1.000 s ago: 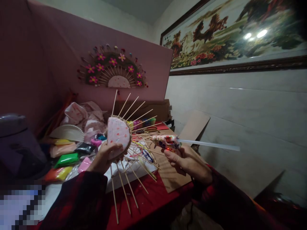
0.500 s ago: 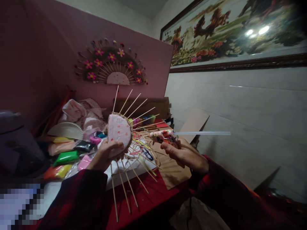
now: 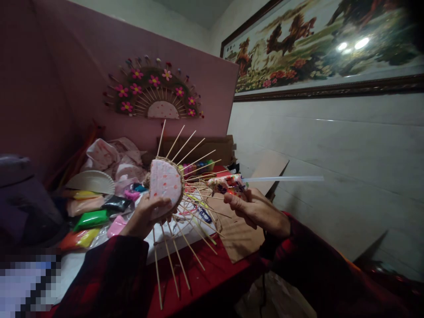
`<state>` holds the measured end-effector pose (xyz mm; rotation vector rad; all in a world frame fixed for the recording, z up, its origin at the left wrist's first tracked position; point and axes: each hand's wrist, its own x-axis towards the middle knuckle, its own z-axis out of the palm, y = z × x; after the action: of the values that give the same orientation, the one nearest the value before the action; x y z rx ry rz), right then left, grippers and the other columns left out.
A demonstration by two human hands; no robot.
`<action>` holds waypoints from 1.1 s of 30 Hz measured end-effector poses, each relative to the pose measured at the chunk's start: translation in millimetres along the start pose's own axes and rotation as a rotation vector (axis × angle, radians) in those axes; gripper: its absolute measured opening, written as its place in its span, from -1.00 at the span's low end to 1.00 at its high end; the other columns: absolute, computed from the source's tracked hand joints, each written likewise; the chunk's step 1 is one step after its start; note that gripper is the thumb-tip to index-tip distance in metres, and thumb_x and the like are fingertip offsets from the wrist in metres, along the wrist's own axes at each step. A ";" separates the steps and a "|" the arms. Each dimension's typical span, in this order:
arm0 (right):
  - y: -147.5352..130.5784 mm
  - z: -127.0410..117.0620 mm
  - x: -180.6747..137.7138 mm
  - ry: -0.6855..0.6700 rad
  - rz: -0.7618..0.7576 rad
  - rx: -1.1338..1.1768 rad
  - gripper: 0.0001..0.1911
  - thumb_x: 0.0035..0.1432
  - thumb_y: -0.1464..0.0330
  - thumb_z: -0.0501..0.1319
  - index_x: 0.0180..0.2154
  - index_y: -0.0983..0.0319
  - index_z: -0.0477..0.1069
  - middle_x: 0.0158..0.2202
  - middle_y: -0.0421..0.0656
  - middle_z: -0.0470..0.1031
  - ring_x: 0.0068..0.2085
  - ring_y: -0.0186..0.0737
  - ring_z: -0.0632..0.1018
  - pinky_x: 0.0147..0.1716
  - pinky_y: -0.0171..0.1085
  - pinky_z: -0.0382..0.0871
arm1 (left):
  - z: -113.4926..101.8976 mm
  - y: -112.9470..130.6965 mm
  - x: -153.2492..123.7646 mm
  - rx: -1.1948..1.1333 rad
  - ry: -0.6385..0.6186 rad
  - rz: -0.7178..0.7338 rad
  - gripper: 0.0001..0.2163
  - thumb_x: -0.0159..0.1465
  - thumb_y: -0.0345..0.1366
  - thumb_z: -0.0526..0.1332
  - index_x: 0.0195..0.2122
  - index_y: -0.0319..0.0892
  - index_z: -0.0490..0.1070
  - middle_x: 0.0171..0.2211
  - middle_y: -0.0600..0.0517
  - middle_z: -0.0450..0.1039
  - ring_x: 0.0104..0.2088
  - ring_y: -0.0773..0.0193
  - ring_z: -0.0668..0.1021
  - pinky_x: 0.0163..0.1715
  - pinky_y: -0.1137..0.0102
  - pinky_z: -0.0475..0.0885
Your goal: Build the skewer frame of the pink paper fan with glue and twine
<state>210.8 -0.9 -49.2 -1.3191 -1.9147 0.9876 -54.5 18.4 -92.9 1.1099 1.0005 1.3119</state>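
Red-clothed table (image 3: 212,274); above it, pink half-disc (image 3: 164,182) with sticks (image 3: 184,146) pinched in left hand (image 3: 142,217), glue gun (image 3: 228,183) gripped in right hand (image 3: 258,212); on it, brown cardboard (image 3: 240,243), white paper (image 3: 180,240); behind it, pink panel (image 3: 213,106) with flowered fan (image 3: 162,110); right of it, pale wall (image 3: 331,145), framed horse picture (image 3: 291,57).

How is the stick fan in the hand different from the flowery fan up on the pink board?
The flowery fan has bright pink flowers on a dark band, but the stick fan's sticks are bare.
The flowery fan's straight edge is at the bottom, against the pink board; the stick fan's faces left, in the left hand.
Both have a pale, spotted half-round base with sticks spreading out.
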 end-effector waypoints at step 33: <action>-14.7 5.5 4.7 -0.003 -0.043 -0.082 -0.48 0.07 -0.08 0.05 -0.58 0.23 0.12 -0.67 -0.32 0.08 -0.68 -0.51 0.11 -0.76 -0.42 -0.04 | 0.6 1.3 -1.0 -0.001 -0.023 0.022 -0.84 -0.09 -0.28 0.25 -0.55 -0.29 0.39 -0.68 -0.06 0.42 -0.72 0.28 0.42 -0.80 0.48 0.20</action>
<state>197.7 -1.1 -39.5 -1.3165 -1.9967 0.8988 -54.1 17.3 -91.6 1.1359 0.9735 1.3142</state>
